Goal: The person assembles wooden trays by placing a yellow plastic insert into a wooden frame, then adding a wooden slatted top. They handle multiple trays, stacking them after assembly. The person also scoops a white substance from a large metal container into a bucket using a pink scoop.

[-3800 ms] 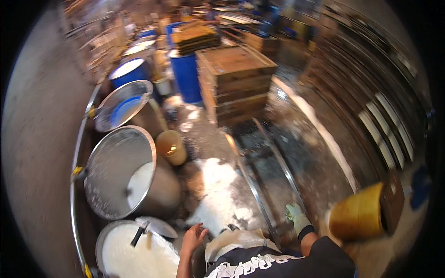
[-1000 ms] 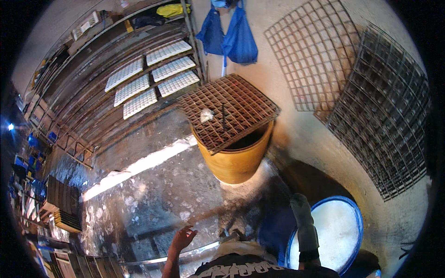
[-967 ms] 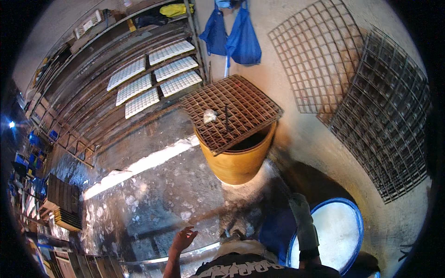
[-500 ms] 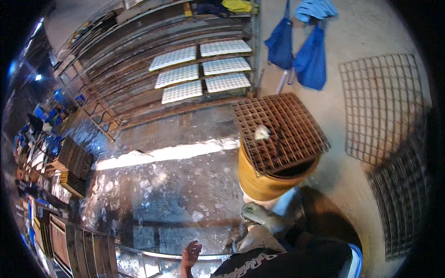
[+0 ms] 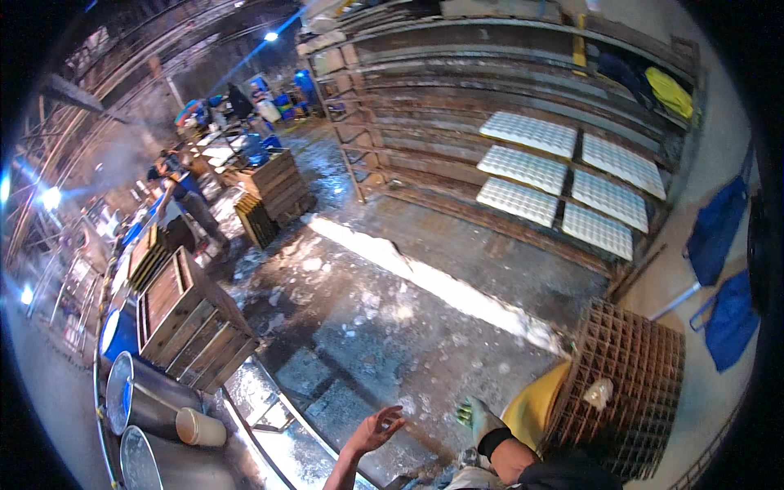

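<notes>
My bare left hand hangs over the wet floor, its fingers loosely bent and apart, with nothing in it. To its right, my right hand wears a pale glove with green on the fingers. Its fingers are too small and blurred to tell whether they are closed or hold anything. The yellow drum is just beside that hand. On top of the drum lies a rusty wire grid, and a small whitish lump rests on the grid.
White dimpled trays sit on a long rack ahead. A wooden crate stands left, near metal vats and a cream bucket. Blue aprons hang at right. A person is farther left.
My view has swung left, so the rack, drum and grid sit farther right and the crate and vats show. Both hands now reach forward over the floor; the right has moved away from my body.
</notes>
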{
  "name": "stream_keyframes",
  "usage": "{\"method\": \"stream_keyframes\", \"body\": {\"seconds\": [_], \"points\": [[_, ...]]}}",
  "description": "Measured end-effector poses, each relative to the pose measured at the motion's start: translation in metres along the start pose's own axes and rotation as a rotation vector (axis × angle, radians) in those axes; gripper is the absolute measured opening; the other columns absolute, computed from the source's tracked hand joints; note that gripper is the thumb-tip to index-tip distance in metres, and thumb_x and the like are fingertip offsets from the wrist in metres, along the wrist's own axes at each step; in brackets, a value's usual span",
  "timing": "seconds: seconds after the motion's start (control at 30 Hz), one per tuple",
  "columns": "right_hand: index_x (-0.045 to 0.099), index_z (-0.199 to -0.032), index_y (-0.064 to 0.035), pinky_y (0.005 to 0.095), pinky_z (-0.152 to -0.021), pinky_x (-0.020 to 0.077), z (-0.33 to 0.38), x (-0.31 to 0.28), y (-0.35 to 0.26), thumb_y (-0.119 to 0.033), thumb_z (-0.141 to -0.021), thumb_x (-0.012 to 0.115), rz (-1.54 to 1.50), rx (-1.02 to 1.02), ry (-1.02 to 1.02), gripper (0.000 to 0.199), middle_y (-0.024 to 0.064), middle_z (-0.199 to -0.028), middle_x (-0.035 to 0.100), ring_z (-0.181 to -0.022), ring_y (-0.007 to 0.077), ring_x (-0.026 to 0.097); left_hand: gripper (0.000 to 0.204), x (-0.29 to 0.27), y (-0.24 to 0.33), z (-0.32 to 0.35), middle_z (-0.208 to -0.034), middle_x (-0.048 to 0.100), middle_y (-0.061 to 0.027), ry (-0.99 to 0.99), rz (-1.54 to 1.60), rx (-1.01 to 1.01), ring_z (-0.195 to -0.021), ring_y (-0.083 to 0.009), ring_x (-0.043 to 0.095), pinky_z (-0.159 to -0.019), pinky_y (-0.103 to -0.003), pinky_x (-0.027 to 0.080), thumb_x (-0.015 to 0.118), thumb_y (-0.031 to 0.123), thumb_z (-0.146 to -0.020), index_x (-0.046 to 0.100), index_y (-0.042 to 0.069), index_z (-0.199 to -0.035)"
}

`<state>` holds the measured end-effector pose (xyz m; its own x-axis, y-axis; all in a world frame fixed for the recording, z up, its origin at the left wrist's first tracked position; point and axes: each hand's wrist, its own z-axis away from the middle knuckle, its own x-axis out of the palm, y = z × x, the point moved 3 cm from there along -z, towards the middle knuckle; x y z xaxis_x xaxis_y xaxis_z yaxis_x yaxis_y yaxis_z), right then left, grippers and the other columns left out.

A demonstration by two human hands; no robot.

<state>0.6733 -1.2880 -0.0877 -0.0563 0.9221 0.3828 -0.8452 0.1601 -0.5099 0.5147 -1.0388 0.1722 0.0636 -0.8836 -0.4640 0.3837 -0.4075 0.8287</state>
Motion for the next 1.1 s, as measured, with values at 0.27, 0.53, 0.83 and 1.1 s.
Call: {"method": "stream_keyframes", "body": {"seconds": [0.27, 0.53, 0.83, 1.1], "points": [[0.061, -0.11, -0.0111, 0.0519, -0.084, 0.0576, -0.044, 0.018, -0.074, -0.04, -0.104, 0.057, 0.028, 0.096, 0.113, 0.03, 0.0091, -0.098, 0.067, -0.089, 0.0303, 0.067, 0.065, -0.032, -0.088, 0.026, -0.115, 0.077, -0.0194, 0.222, 0.14, -0.308, -0.11, -0.0305, 0.075, -0.09, -0.039, 0.058, 0.07, 0.051, -0.099, 0.061, 0.003, -0.141], [0.057, -0.118, -0.0117, 0.0529, -0.086, 0.0553, -0.114, 0.019, -0.107, -0.047, -0.105, 0.057, -0.015, 0.006, 0.242, 0.037, 0.0088, -0.099, 0.066, -0.082, 0.0303, 0.065, 0.059, -0.097, -0.112, -0.042, -0.111, 0.079, -0.0155, 0.124, 0.185, -0.236, -0.102, -0.0244, 0.076, -0.086, -0.037, 0.059, 0.071, 0.047, -0.1, 0.062, 0.003, -0.14], [0.06, -0.11, -0.014, 0.0438, -0.073, 0.0538, -0.049, 0.114, -0.118, -0.047, -0.101, 0.064, 0.061, -0.198, 0.544, 0.034, 0.0051, -0.086, 0.061, -0.076, 0.0245, 0.063, 0.06, -0.294, -0.129, -0.156, -0.113, 0.076, -0.021, 0.139, -0.135, 0.072, -0.101, -0.0373, 0.075, -0.087, -0.044, 0.058, 0.069, 0.048, -0.099, 0.062, 0.003, -0.137], [0.06, -0.112, -0.0148, 0.043, -0.071, 0.0522, -0.122, 0.235, -0.118, -0.046, -0.099, 0.066, 0.111, -0.167, 0.554, 0.035, 0.0044, -0.086, 0.06, -0.075, 0.0233, 0.062, 0.064, -0.437, -0.129, -0.194, -0.124, 0.074, -0.0184, 0.144, 0.078, -0.006, -0.113, -0.0304, 0.072, -0.096, -0.042, 0.056, 0.068, 0.051, -0.1, 0.059, 0.004, -0.144]]}}
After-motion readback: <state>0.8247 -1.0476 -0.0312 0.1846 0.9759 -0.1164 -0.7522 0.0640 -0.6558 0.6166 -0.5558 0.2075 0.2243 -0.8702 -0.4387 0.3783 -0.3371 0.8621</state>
